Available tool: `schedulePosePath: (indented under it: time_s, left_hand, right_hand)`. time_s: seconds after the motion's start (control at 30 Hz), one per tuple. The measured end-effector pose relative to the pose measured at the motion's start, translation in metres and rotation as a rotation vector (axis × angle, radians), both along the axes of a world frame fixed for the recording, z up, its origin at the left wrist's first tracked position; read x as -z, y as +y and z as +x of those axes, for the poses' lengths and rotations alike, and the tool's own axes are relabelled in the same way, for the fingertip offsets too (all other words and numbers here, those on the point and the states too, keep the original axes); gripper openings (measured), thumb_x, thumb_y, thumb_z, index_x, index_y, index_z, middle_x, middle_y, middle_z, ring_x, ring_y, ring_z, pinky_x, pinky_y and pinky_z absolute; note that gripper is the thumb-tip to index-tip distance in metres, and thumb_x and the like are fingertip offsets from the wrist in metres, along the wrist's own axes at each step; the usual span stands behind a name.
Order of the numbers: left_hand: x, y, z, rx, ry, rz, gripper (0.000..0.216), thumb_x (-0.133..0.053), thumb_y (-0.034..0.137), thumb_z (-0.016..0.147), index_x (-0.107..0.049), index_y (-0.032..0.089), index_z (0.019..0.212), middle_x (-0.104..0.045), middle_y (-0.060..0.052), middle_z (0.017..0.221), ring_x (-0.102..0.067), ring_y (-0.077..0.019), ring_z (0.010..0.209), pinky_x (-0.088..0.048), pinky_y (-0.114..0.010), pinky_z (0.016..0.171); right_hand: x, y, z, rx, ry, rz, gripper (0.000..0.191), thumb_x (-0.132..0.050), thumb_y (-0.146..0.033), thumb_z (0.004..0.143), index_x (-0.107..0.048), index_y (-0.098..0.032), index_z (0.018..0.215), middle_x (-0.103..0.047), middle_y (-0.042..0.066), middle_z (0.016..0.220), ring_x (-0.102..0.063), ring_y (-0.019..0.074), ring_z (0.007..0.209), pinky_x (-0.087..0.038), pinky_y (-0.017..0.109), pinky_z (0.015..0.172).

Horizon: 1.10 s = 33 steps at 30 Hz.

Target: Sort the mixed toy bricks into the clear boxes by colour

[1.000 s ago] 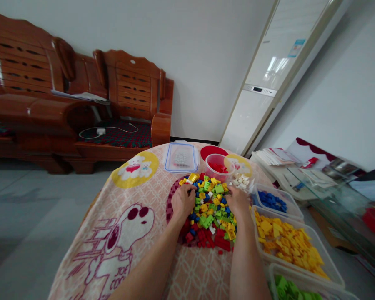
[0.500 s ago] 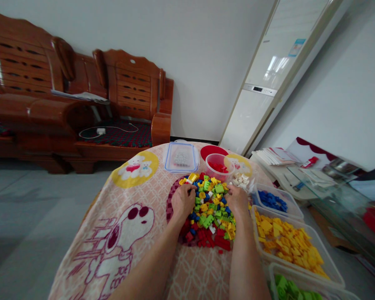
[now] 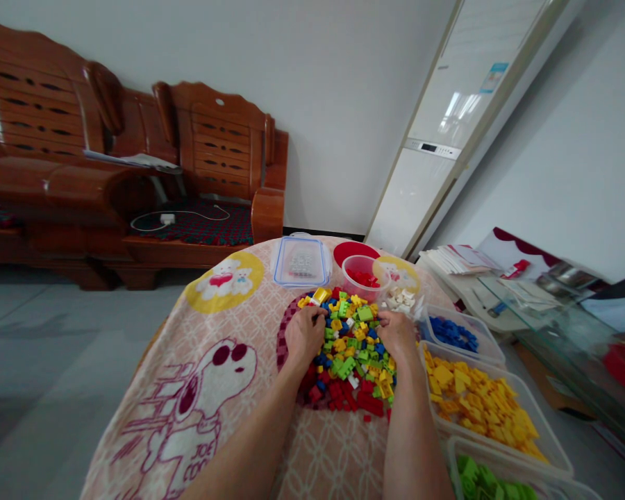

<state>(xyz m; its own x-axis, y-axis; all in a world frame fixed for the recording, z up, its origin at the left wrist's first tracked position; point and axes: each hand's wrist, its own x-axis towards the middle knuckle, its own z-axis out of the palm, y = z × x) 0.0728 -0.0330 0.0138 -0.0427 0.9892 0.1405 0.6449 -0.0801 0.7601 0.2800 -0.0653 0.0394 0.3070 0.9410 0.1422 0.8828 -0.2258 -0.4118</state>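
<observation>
A heap of small mixed plastic bricks (image 3: 350, 347), yellow, green, blue, red and white, lies on a cartoon-printed cloth (image 3: 219, 375) over a table. My left hand (image 3: 305, 335) rests on the heap's left side with fingers curled into the bricks. On the heap's right side my right hand (image 3: 396, 335) does the same, fingers bent down among the pieces. What either hand grips is hidden by the fingers.
Clear tubs stand along the right: blue bricks (image 3: 453, 333), yellow bricks (image 3: 479, 403), green bricks (image 3: 484, 480). Behind the heap are a red-brick tub (image 3: 364, 276), a red lid (image 3: 351, 251), white bricks (image 3: 400, 298) and a clear lid (image 3: 301, 262). A wooden sofa (image 3: 135, 173) stands beyond.
Both hands stay on the heap; the right hand has shifted slightly and a few bricks near it have moved.
</observation>
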Motion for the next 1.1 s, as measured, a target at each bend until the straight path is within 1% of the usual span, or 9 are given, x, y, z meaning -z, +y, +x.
schedulePosePath:
  time_s: [0.1, 0.23, 0.4, 0.57, 0.7, 0.83, 1.0, 1.1]
  left_hand:
    - [0.001, 0.0, 0.0, 0.004, -0.007, 0.003, 0.025, -0.055, 0.022, 0.088, -0.076, 0.026, 0.101, -0.075, -0.001, 0.109, -0.067, -0.0179, 0.096, -0.048, -0.026, 0.083]
    - [0.001, 0.001, 0.0, 0.005, -0.01, 0.005, 0.025, -0.055, 0.021, 0.087, -0.076, 0.025, 0.101, -0.075, -0.001, 0.108, -0.067, -0.0183, 0.095, -0.048, -0.026, 0.083]
    - [0.002, 0.001, 0.0, -0.007, -0.014, -0.001, 0.025, -0.055, 0.023, 0.087, -0.076, 0.026, 0.101, -0.076, -0.002, 0.101, -0.068, -0.0179, 0.092, -0.048, -0.026, 0.082]
    - [0.003, 0.001, 0.0, -0.008, -0.013, 0.007, 0.026, -0.055, 0.023, 0.087, -0.077, 0.027, 0.1, -0.076, -0.001, 0.102, -0.068, -0.0184, 0.091, -0.049, -0.026, 0.082]
    - [0.003, 0.001, 0.0, -0.009, -0.007, 0.005, 0.026, -0.055, 0.023, 0.087, -0.076, 0.026, 0.101, -0.076, -0.002, 0.1, -0.068, -0.0189, 0.091, -0.049, -0.027, 0.082]
    - [0.002, 0.001, 0.0, -0.006, -0.007, 0.005, 0.026, -0.055, 0.023, 0.087, -0.076, 0.026, 0.101, -0.075, -0.002, 0.101, -0.068, -0.0186, 0.091, -0.049, -0.027, 0.082]
    - [0.002, 0.001, 0.0, -0.003, -0.011, 0.004, 0.026, -0.055, 0.023, 0.087, -0.076, 0.026, 0.101, -0.075, -0.001, 0.103, -0.068, -0.0186, 0.091, -0.048, -0.027, 0.082]
    - [0.002, 0.001, 0.0, -0.005, -0.008, 0.002, 0.025, -0.055, 0.022, 0.087, -0.076, 0.027, 0.101, -0.075, -0.001, 0.104, -0.068, -0.0182, 0.092, -0.048, -0.026, 0.082]
  right_hand:
    - [0.0, -0.001, 0.0, 0.013, -0.008, -0.009, 0.041, -0.056, -0.009, 0.067, -0.078, -0.018, 0.101, -0.076, 0.005, 0.085, -0.069, 0.0188, 0.084, -0.045, 0.024, 0.072]
    - [0.002, -0.001, 0.002, 0.048, 0.05, -0.001, 0.044, -0.057, -0.012, 0.067, -0.077, -0.021, 0.105, -0.077, 0.003, 0.085, -0.069, 0.0186, 0.082, -0.047, 0.023, 0.068]
    - [0.003, -0.002, 0.004, 0.038, 0.103, 0.024, 0.042, -0.056, -0.012, 0.065, -0.078, -0.023, 0.099, -0.076, 0.002, 0.078, -0.069, 0.018, 0.076, -0.047, 0.023, 0.065]
    - [0.003, -0.004, 0.004, 0.022, 0.142, 0.065, 0.04, -0.057, -0.012, 0.065, -0.079, -0.021, 0.097, -0.076, 0.002, 0.078, -0.069, 0.018, 0.073, -0.048, 0.024, 0.066]
    - [0.0, -0.007, 0.003, -0.008, 0.127, 0.029, 0.033, -0.058, -0.012, 0.066, -0.08, -0.022, 0.089, -0.076, 0.003, 0.079, -0.07, 0.0189, 0.076, -0.048, 0.024, 0.068]
    - [-0.005, -0.009, 0.001, 0.001, 0.068, 0.018, 0.03, -0.057, -0.012, 0.069, -0.08, -0.022, 0.085, -0.076, 0.003, 0.076, -0.07, 0.0187, 0.077, -0.047, 0.024, 0.071]
    - [-0.008, -0.007, 0.003, 0.069, 0.047, 0.085, 0.031, -0.057, -0.024, 0.077, -0.078, -0.017, 0.099, -0.077, 0.009, 0.09, -0.07, 0.021, 0.086, -0.048, 0.027, 0.08]
    - [-0.008, -0.006, 0.007, 0.12, 0.052, 0.175, 0.032, -0.056, -0.031, 0.079, -0.078, -0.015, 0.097, -0.076, 0.011, 0.088, -0.069, 0.0226, 0.084, -0.049, 0.03, 0.079]
